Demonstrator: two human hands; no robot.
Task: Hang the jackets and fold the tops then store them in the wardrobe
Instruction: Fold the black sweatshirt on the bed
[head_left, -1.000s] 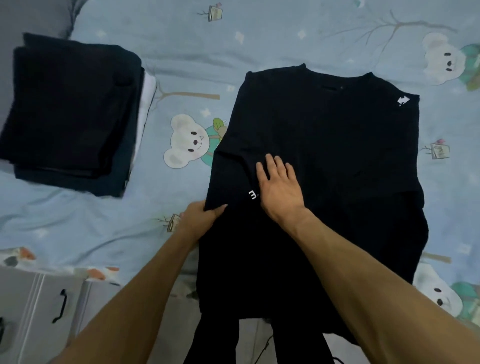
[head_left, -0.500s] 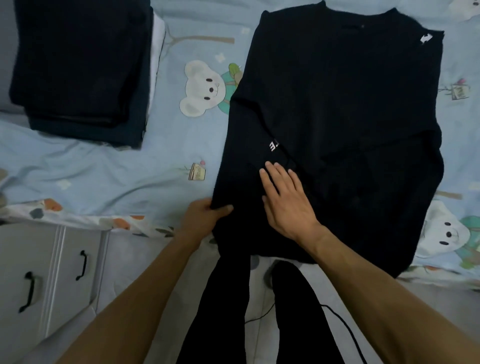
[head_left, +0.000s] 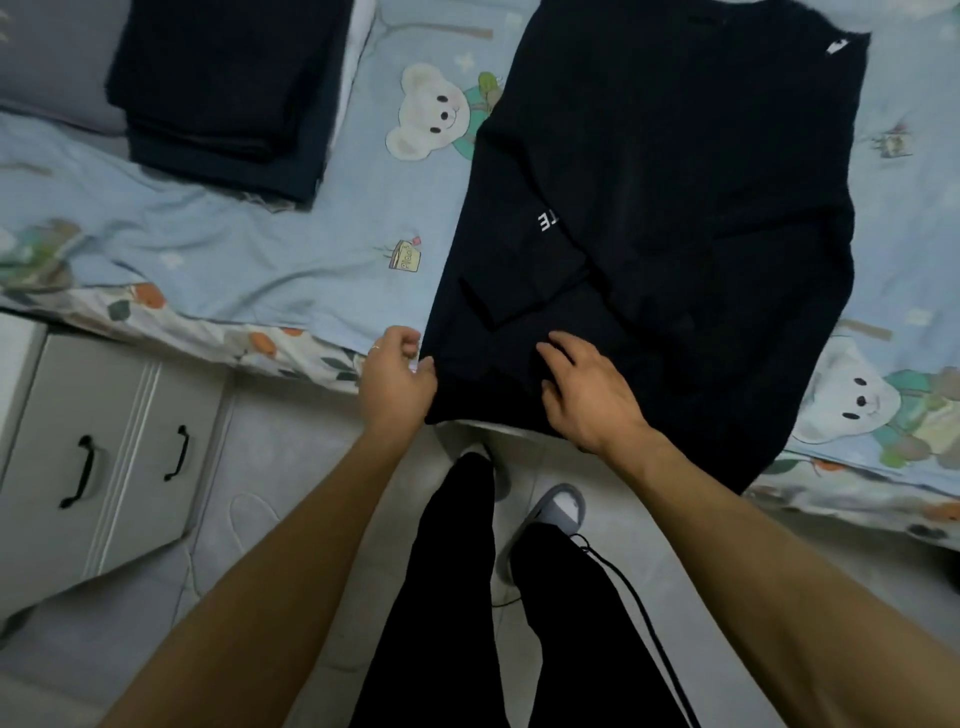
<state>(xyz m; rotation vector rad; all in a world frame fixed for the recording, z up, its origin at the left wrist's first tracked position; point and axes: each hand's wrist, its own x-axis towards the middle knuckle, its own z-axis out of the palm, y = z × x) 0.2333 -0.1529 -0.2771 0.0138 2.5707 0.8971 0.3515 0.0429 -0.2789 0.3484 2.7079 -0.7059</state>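
Since a second ago both hands have slid down the black top from its middle to its hem, and the folded-in sleeve with white lettering that the right hand covered now lies bare at about 12 o'clock of the hands.

The black top lies flat on the bed, neck toward 12 o'clock, hem toward 6 o'clock and hanging a little over the bed's near edge. Its left sleeve is folded in across the front, the cuff ending just above the hem.

The left hand is at the top's lower left corner, at 9 o'clock of the hem, fingers curled and thumb meeting them on the cloth's edge in a narrow pinch. The right hand lies just beside it at 3 o'clock, on top of the hem, fingers bent and spread, tips pressing into the fabric; whether it has cloth gathered under them cannot be told. The bulk of the top stretches away from both hands toward 12 and 1 o'clock.

At 10 o'clock of the top, well apart, a stack of folded dark clothes sits on the bed's light blue, bear-printed sheet. At 8 o'clock, beside the bed, stands a pale cabinet with two black handles. At 6 o'clock are the person's dark trouser legs, a grey slipper and a black cable on the tiled floor.
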